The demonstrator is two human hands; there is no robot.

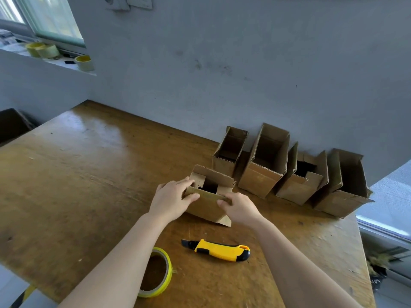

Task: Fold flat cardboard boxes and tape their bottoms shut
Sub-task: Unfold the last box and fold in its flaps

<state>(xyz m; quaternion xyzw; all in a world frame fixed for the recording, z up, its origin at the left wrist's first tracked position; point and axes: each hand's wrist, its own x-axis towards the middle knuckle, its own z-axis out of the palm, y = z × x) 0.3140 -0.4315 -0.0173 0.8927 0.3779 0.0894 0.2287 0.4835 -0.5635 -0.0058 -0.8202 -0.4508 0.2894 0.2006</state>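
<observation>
Working at the middle of the table [77, 174], on the cardboard box [206, 208] standing open end up, just beyond the utility knife [219, 252] and the tape roll [170, 270]. Gripping the near flap [206, 195] at both ends: left hand [172, 197] curled over its left corner, right hand [239, 207] pinching its right corner, hands apart with the flap spanning between. Probably folding this long flap inward over the two short side flaps, already tipped into the opening. Press evenly from both ends, to bend along the scored crease and not across the board. Check first for short flaps lying level underneath; otherwise expect a bulge. Then bring down the far flap [213, 174], upright for now, to meet the near one edge to edge, without gap or overlap. Pin the seam with one palm before reaching for the tape, lying near and left of the knife. Mind the knife's dark blade end, apparently extended and pointing left. Steady the box on the glossy wood: light, empty, resting on a loose flap poking out at its near right corner, so likely to skid or rock. Leave alone the row of four boxes [260, 181] against the wall at far right.
</observation>
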